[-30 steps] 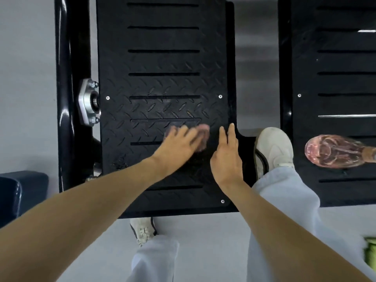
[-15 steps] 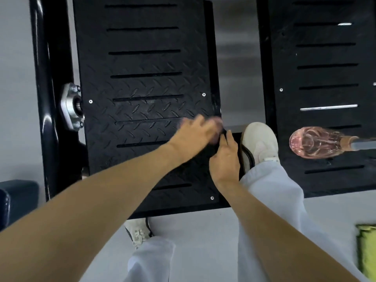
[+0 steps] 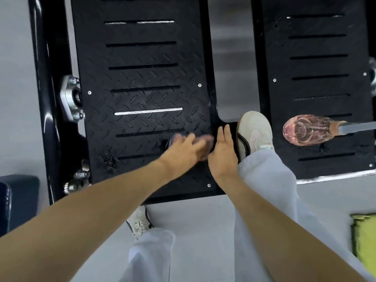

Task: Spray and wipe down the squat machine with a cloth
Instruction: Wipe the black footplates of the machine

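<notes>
Fingers, left: the fingers [image 3: 195,140] of the left hand [image 3: 184,152] look spread and fairly straight, pressed down on the cloth [image 3: 209,139]; motion blur hides the detail.
Fingers, right: the fingers [image 3: 223,135] of the right hand [image 3: 223,157] lie straight and together, flat on the inner edge of the left footplate [image 3: 142,78], holding nothing.
Why the right hand sits there: probably a brace, taking the person's weight while they lean over.
Cloth: under the left palm, low on the left footplate, only its edges showing either side of the hand.
Step in hand: wiping the lower tread of the first of 2 footplates.
Spray bottle: the pink spray bottle [image 3: 305,130] lies on its side on the right footplate [image 3: 319,88], well apart from both hands, likely parked within reach for the next spray.
Stance: the right shoe [image 3: 254,131] is planted between the plates.
Spare: a yellow-green cloth [image 3: 364,237] lies on the floor [image 3: 203,216] at far right.
Left to do, by my reading: the right footplate looks untouched.
</notes>
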Demonstrator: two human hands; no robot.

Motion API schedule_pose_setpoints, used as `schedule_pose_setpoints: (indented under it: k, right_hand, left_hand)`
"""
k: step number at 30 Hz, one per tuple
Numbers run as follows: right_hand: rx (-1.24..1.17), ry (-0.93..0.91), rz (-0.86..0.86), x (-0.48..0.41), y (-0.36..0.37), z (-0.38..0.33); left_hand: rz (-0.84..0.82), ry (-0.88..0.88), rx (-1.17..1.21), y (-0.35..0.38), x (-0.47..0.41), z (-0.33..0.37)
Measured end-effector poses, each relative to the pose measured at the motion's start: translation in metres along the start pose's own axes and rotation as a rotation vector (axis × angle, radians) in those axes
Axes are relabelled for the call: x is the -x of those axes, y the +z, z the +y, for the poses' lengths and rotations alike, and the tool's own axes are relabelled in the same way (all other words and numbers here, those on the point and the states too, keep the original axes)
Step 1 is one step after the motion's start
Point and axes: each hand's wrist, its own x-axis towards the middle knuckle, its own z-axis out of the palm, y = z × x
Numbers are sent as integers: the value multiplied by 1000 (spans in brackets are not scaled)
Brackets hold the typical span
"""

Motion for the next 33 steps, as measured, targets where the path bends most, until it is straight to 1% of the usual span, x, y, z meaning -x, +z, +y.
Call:
schedule_pose_setpoints:
  k: [1,2,3,4,5,7,8,9,10,11,13,14,16,18,19,20,21,22,23,24,26,27,28,29,30,32,33]
  right_hand:
    - [3,-14,-7,1,2,-1]
    - [13,-35,-8,4,2,-2]
    - [30,-57,-13,6,3,-2]
    - [44,-78,-23,7,4,-2]
    - [54,-92,-28,9,4,-2]
    - [61,-102,-33,12,5,-1]
    - [69,-104,-33,14,6,1]
    - [87,-107,-29,16,7,3]
    - [112,-107,-32,17,7,5]
    - [142,-110,-39,18,8,8]
    - [189,-122,-60,21,10,12]
    - [206,-128,-66,22,9,14]
    - [239,-156,-70,25,10,15]
    - [270,-194,-80,28,12,13]
    - [297,-216,-91,29,12,12]
    - [330,-237,-107,30,12,9]
    - [362,-261,-123,32,14,6]
    - [387,-281,-134,33,14,4]
    - [405,-301,-137,34,15,2]
    - [419,-315,-137,35,16,-1]
    - [435,-329,-142,37,19,-5]
    - [444,-332,-148,37,21,-6]
    - [454,-328,-156,38,22,-8]
    - [457,-320,-158,38,23,-8]
    - [458,-310,-159,38,25,-10]
    - [469,-280,-168,38,25,-10]
    - [477,-269,-167,38,25,-10]
  left_hand:
    - [-38,151,-45,10,13,18]
    - [-60,279,-65,12,23,19]
    - [-65,330,-84,12,27,10]
    - [-43,318,-137,11,24,-4]
    - [-20,216,-163,10,19,-18]
    - [13,-199,-85,6,16,-40]
    - [18,-405,6,4,16,-48]
    - [29,-550,108,4,16,-53]
    - [37,-622,159,2,14,-53]
    - [43,-645,193,1,13,-47]
    - [67,-580,205,1,17,-20]
    - [63,-502,195,7,18,-3]
    - [35,-269,153,19,26,26]
    - [88,-48,61,27,34,25]
    - [86,26,-9,26,39,16]
    - [75,64,-76,28,42,4]
    - [79,52,-124,30,47,-10]
    - [91,-18,-158,31,52,-23]
    - [85,-139,-172,33,57,-33]
    - [81,-286,-137,39,63,-39]
    - [42,-571,56,40,68,-40]
    - [8,-675,138,36,66,-32]
    - [11,-727,195,32,63,-22]
    - [43,-717,221,27,57,-9]
    - [75,-630,220,28,54,3]
    - [93,-301,183,34,54,18]
    - [106,-169,149,36,58,15]
